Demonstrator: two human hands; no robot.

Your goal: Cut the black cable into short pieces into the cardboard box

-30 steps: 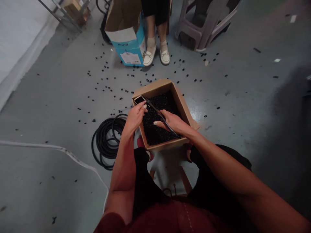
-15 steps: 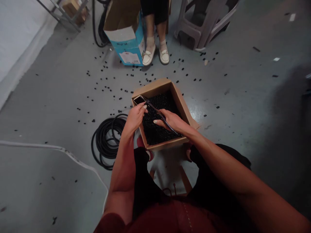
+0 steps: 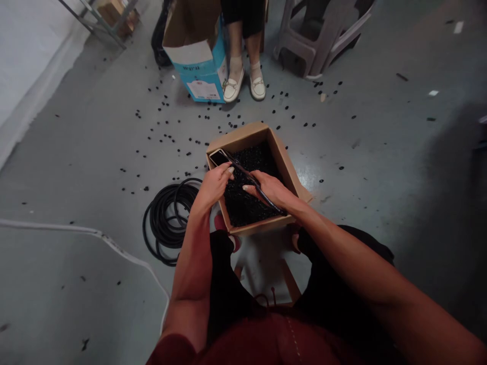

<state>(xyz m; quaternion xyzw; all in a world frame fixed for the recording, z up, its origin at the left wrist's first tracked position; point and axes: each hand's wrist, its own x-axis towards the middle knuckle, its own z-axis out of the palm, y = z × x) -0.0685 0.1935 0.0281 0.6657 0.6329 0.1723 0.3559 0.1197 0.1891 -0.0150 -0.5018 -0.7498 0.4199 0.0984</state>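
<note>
A cardboard box [image 3: 292, 170] between my feet holds a mass of small black pieces [image 3: 243, 208]. Across it slants a thin, dark, flexible strand [image 3: 241, 168]. My right hand [image 3: 271, 188] has the strand between thumb and fingers, its lower end trailing past the wrist. My left hand [image 3: 215, 185] is at the box's left side, thumb and fingertips pinched together just below the strand's upper part. Whatever is in that pinch is too small to make out. In the box's far left corner lies a phone [image 3: 218, 157] with a dark screen.
Coiled black hose [image 3: 167, 218] lies left of the box, near a white cable [image 3: 114, 246]. Small black rings are scattered over the floor. Ahead are a blue-and-white carton [image 3: 203, 81], another person's white shoes [image 3: 234, 87] and a grey plastic stool [image 3: 310, 53].
My left hand has drawn slightly down, away from the strand's upper end. The right hand has shifted a little to the right. A black loop beside the blue carton is gone from view.
</note>
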